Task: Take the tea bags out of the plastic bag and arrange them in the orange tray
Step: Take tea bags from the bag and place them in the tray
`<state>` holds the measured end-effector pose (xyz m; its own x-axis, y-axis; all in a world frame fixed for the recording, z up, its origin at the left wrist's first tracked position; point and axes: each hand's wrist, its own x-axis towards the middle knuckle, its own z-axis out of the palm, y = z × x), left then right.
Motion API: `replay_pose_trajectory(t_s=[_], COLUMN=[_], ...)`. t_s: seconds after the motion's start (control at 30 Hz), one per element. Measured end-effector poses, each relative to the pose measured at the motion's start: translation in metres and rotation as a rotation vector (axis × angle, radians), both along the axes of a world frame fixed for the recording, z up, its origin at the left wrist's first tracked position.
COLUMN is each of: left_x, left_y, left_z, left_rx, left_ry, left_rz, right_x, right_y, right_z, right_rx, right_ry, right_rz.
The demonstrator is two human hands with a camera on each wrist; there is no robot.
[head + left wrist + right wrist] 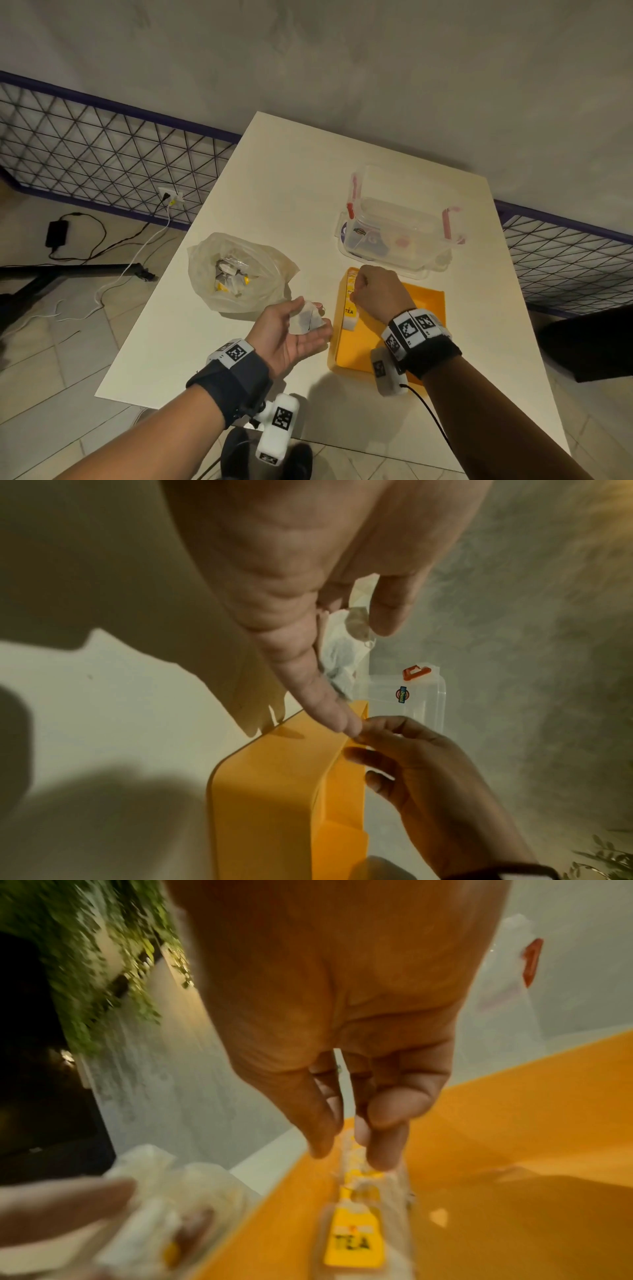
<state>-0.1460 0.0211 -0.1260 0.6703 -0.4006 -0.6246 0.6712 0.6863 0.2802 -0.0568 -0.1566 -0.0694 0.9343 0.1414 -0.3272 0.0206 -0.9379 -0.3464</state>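
Note:
A crumpled clear plastic bag with several tea bags inside lies left of the orange tray. My left hand is palm up beside the tray's left rim, thumb and fingers holding a white tea bag. My right hand is over the tray's left side. Its thumb and fingertips pinch the top end of a wrapped tea bag with a yellow "TEA" label, which lies along the tray's left wall. The right wrist view is blurred.
A clear plastic container with red clips stands just behind the tray on the white table. A wire fence runs along the wall, and cables lie on the tiled floor at the left.

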Motion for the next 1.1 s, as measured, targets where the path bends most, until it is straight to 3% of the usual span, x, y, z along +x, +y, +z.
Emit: replay_pose_trajectory(t_s=[0.1, 0.2, 0.4, 0.93, 1.1], left_x=[0.001, 0.002, 0.004, 0.002, 0.003], left_y=[0.000, -0.001, -0.003, -0.002, -0.006], left_z=[0.000, 0.000, 0.004, 0.002, 0.006], left_rx=[0.023, 0.054, 0.012, 0.159, 0.151], left_ry=[-0.013, -0.011, -0.026, -0.141, -0.172], left_rz=[-0.006, -0.023, -0.036, 0.055, 0.122], right_x=[-0.011, -0.024, -0.029, -0.021, -0.033], right_y=[0.008, 0.019, 0.031, 0.015, 0.014], right_z=[0.009, 0.011, -0.003, 0.018, 0.022], right_rx=[0.177, 0.307, 0.297, 0.476, 0.484], right_ry=[-0.088, -0.050, 0.000, -0.082, 0.040], right_rz=[0.086, 0.183, 0.301, 0.045, 0.107])
